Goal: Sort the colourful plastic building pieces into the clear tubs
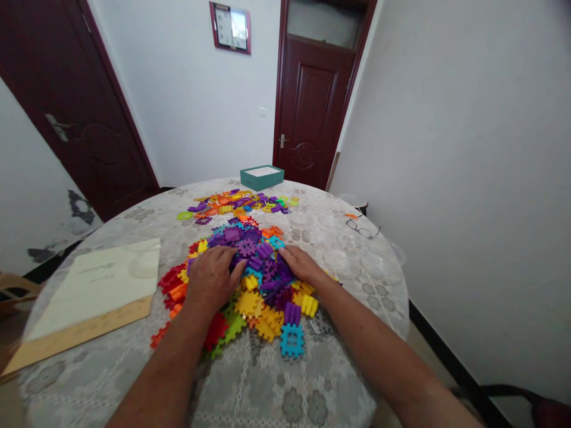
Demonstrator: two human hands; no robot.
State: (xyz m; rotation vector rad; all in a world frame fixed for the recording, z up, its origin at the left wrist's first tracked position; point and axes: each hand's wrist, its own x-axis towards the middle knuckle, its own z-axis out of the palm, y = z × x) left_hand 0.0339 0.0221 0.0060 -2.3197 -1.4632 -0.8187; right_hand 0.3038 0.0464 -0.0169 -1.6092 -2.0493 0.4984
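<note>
A large heap of plastic interlocking building blocks (246,246) lies on the table in front of me, with purple pieces on top and red, orange, yellow, green and blue ones around them. My left hand (216,273) rests on the heap's left side, thumb apart from the fingers, touching purple blocks. On the right side of the heap lies my right hand (301,263), fingers stretched toward a light blue square block (276,242). Neither hand visibly grips a piece. Close to me are a blue window-shaped block (292,340) and a purple ribbed block (292,313).
A second pile of blocks (227,203) lies farther back, before a green box (262,178). Glasses (362,228) sit at the right, and a pale board or folder (102,279) at the left. The round table has a patterned cloth (250,392) under clear plastic.
</note>
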